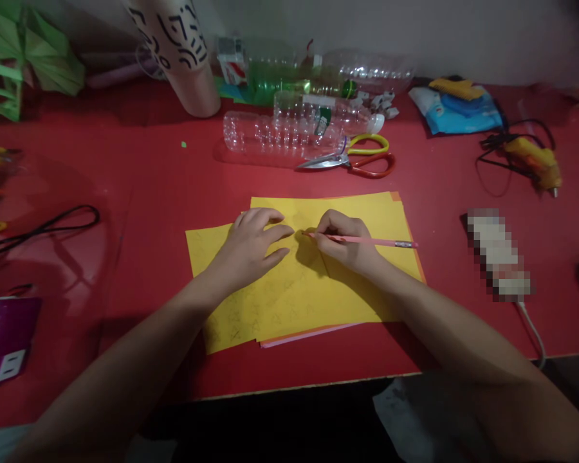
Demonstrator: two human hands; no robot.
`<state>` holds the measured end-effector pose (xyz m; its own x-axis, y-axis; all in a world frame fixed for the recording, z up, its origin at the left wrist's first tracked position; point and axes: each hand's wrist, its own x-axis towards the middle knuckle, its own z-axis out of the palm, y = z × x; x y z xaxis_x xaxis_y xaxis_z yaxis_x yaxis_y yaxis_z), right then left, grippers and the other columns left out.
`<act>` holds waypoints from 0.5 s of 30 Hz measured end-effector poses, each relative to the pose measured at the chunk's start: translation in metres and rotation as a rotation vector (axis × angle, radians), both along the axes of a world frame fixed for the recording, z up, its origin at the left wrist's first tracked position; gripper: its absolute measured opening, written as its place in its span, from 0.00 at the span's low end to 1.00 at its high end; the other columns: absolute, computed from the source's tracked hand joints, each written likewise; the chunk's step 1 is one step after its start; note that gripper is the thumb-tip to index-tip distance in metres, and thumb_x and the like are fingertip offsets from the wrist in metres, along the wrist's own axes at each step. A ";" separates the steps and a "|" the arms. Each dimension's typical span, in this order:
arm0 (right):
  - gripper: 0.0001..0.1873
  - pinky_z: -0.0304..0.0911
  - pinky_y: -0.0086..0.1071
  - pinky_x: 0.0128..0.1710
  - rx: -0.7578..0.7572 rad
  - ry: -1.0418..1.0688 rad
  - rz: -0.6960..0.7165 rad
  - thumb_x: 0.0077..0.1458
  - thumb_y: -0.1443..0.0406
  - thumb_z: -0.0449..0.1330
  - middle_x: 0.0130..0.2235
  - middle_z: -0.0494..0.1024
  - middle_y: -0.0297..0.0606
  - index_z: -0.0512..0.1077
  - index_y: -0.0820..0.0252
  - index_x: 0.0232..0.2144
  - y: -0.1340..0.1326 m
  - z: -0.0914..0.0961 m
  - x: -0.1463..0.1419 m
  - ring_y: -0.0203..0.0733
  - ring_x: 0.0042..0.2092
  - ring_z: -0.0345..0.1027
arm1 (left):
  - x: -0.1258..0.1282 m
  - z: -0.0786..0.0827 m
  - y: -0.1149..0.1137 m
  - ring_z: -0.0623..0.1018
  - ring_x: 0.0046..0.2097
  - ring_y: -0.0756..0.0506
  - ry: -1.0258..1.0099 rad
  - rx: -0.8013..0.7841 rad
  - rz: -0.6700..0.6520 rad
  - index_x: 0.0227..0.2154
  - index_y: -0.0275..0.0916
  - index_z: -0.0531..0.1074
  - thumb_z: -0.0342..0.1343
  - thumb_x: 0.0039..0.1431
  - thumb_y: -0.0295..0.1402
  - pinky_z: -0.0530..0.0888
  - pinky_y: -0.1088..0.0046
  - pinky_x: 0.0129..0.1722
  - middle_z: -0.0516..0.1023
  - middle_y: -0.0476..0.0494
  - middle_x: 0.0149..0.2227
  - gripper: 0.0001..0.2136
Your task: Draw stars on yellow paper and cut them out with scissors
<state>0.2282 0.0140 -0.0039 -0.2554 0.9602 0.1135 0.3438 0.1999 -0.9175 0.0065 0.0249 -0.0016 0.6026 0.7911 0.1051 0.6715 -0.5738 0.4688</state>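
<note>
Yellow paper sheets (pixel 367 302) lie overlapping in front of me, with orange and pink edges showing beneath. Faint pencil marks cover their lower left part. Pinched in my right hand (pixel 345 238) is a pink pencil (pixel 374 241), its tip at the paper near the middle of the sheets and its eraser end pointing right. My left hand (pixel 260 243) rests on the left side of the paper with the fingers spread, a short gap from the pencil tip.
Scissors (pixel 338 163) with yellow and red handles lie beyond the paper, beside clear plastic bottles (pixel 260 134). A patterned tumbler (pixel 193 77) stands at the back left. On the right are a yellow glue gun (pixel 533 161) and a blurred-out device (pixel 499 254) with a cable.
</note>
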 end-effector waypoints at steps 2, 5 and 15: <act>0.08 0.46 0.29 0.22 0.001 -0.007 0.011 0.51 0.68 0.57 0.20 0.62 0.25 0.61 0.55 0.24 0.000 -0.001 0.000 0.31 0.22 0.50 | 0.000 0.000 0.000 0.70 0.55 0.36 0.008 0.001 -0.003 0.47 0.38 0.77 0.54 0.64 0.35 0.66 0.54 0.55 0.73 0.36 0.52 0.12; 0.08 0.47 0.28 0.23 0.002 -0.010 0.031 0.52 0.67 0.57 0.21 0.63 0.25 0.62 0.55 0.24 0.000 -0.001 0.001 0.31 0.23 0.51 | 0.001 0.000 0.000 0.70 0.55 0.36 0.011 0.000 -0.003 0.47 0.38 0.77 0.54 0.64 0.35 0.66 0.53 0.55 0.73 0.36 0.52 0.12; 0.09 0.47 0.30 0.24 0.013 -0.024 0.065 0.53 0.70 0.58 0.22 0.64 0.27 0.62 0.55 0.25 0.000 -0.002 0.002 0.32 0.24 0.53 | 0.000 -0.002 0.001 0.70 0.55 0.37 0.001 0.006 0.000 0.46 0.40 0.77 0.54 0.64 0.36 0.66 0.53 0.55 0.73 0.38 0.52 0.11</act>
<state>0.2300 0.0139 -0.0058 -0.3200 0.9399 0.1193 0.3511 0.2346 -0.9065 0.0064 0.0259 -0.0032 0.6024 0.7907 0.1091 0.6723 -0.5763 0.4646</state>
